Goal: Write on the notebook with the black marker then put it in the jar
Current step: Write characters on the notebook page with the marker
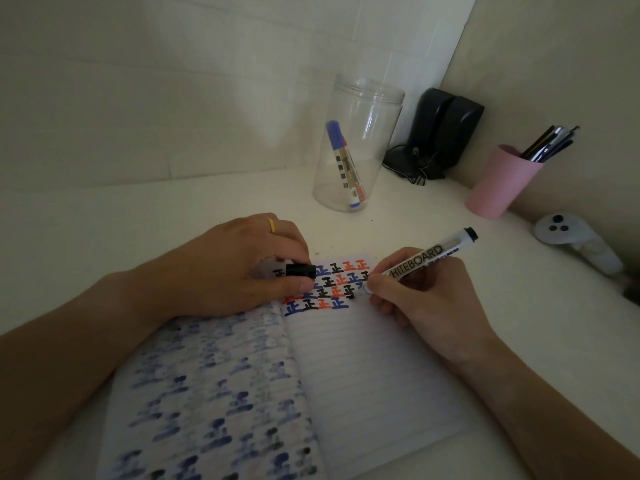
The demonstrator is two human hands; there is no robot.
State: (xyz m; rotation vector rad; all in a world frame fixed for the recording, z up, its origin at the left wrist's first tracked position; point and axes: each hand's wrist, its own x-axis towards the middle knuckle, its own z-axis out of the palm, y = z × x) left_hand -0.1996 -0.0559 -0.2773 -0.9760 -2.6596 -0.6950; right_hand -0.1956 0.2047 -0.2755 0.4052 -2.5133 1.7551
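black marker [424,259] | right hand [415,299] pinching it, mid-writing near notebook's [363,358] top edge | left hand [239,268] gripping cap [300,270] | next up I'd guess: recap, drop in jar [356,147]

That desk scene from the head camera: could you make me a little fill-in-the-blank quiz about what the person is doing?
1. The right hand writes in the notebook with a marker printed with the word ____.
2. The left hand holds the marker's black ____.
3. The clear jar already holds a marker with a ____ cap.
4. The pens stand in a ____ cup.

Answers: WHITEBOARD; cap; blue; pink
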